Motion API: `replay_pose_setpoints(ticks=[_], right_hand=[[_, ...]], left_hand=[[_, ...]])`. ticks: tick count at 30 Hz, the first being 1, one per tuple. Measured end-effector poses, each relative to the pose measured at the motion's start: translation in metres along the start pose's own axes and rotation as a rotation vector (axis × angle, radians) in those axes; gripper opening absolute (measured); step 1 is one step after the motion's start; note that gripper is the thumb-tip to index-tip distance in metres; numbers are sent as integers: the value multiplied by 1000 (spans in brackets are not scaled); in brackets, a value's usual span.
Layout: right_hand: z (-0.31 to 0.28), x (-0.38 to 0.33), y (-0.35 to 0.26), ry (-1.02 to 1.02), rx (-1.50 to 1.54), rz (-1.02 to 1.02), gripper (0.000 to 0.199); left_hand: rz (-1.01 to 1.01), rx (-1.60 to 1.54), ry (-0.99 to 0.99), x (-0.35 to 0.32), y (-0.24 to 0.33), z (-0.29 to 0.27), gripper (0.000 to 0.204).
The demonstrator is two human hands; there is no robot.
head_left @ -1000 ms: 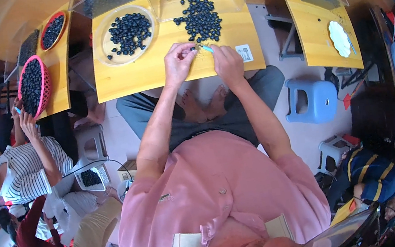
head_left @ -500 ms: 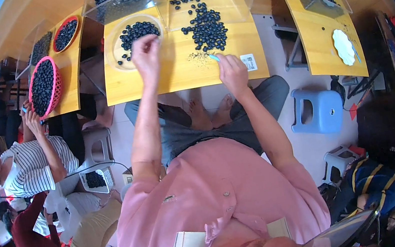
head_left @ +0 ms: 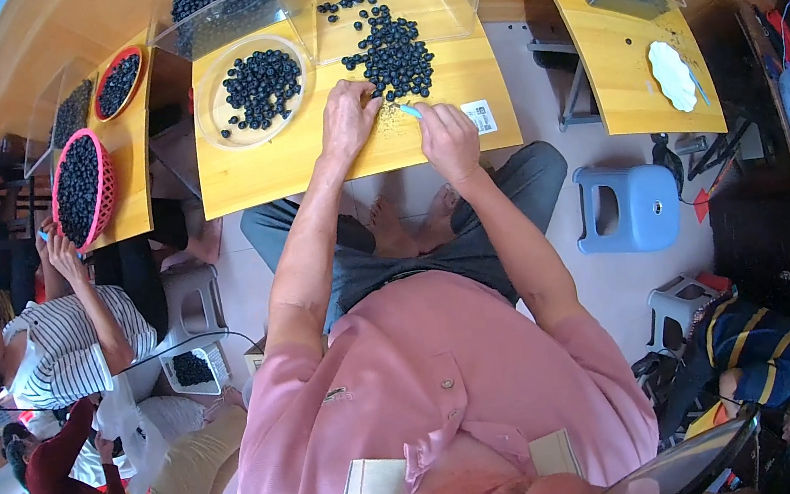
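the right hand (head_left: 449,138) rests on the wooden table (head_left: 293,165), fingers pinched round a small light-blue tool (head_left: 409,110). just left of it the left hand (head_left: 349,120) lies curled, fingertips at the near edge of the loose dark berry pile (head_left: 393,50); whether it grips a berry, i cannot tell. farther left sits a clear plate of berries (head_left: 254,90).
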State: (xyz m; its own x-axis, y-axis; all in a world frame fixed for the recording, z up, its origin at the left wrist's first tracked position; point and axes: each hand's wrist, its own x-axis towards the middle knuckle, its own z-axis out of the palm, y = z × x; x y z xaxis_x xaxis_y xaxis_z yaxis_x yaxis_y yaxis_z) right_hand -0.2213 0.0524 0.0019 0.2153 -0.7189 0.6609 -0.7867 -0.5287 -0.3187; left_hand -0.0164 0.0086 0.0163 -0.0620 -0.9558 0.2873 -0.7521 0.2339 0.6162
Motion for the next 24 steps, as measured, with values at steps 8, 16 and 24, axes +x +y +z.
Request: replay_pose_setpoints(ticks=[8, 16, 24], right_hand=[[0, -1, 2, 10, 10, 12, 18], [1, 0, 1, -5, -5, -6, 20], [1, -2, 2, -6, 25, -38, 21]], left_hand=[[-206, -210, 62, -12, 8, 1, 21], [-264, -598, 142, -41, 20, 16, 16], [-259, -665, 132, -47, 15, 27, 24]])
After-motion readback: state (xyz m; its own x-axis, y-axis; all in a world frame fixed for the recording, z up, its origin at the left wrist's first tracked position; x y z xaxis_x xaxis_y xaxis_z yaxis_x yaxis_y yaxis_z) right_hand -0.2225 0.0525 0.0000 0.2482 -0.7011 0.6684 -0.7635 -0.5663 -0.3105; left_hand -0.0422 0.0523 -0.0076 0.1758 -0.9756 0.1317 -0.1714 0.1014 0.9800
